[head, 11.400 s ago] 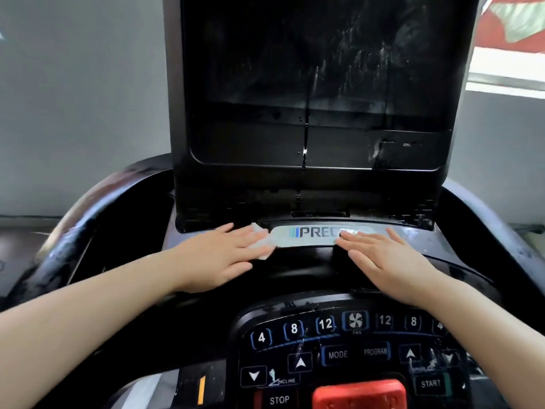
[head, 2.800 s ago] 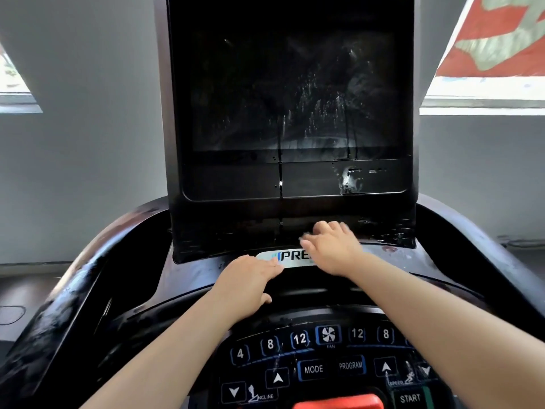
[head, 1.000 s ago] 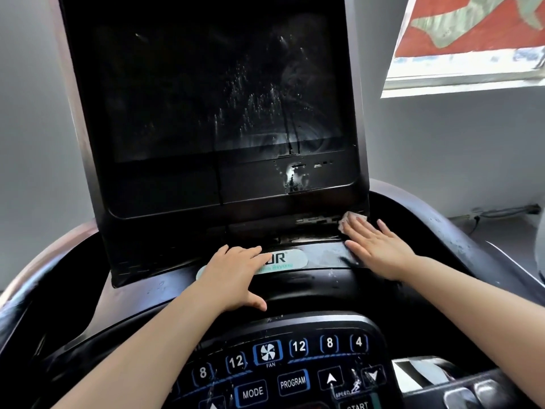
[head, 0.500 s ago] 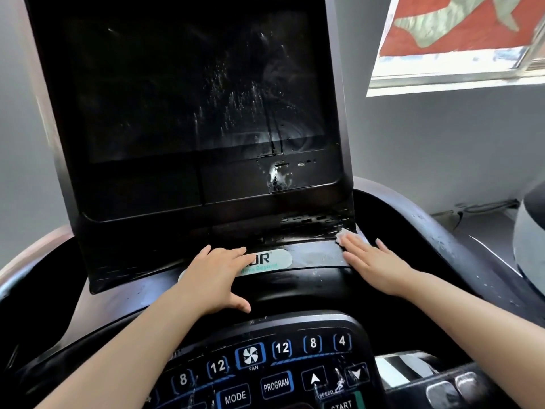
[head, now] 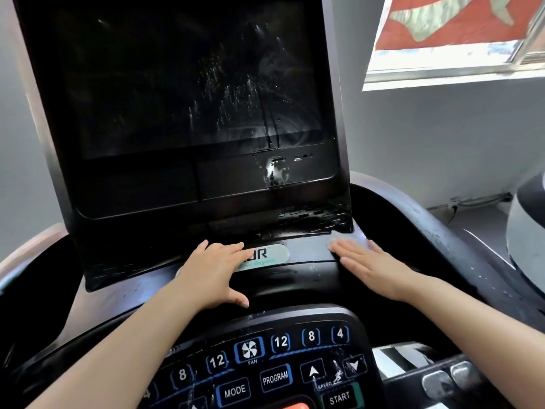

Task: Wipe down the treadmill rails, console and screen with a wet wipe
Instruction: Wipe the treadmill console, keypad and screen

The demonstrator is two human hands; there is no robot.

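Note:
The treadmill's black screen (head: 191,93) stands upright ahead, streaked with wet drops. Below it runs the glossy console ledge (head: 306,252) with a silver logo plate (head: 271,253). My left hand (head: 212,273) lies flat on the ledge, covering the left part of the plate and holding nothing. My right hand (head: 374,267) presses flat on the ledge's right end, below the screen's lower right corner. A pale edge of the wet wipe (head: 349,240) shows beyond its fingertips; the rest is hidden under the hand. The button panel (head: 280,364) sits nearest me.
The dark right rail (head: 427,228) curves down beside my right hand, the left rail (head: 29,261) at the far left. A white rounded object (head: 528,228) stands at the right edge. A grey wall, a window (head: 457,69) and a cable (head: 477,199) are behind.
My right hand has slid the wipe rightward along the ledge to the screen's lower right corner, then drawn back slightly. My left hand has stayed on the logo plate. The view has turned right.

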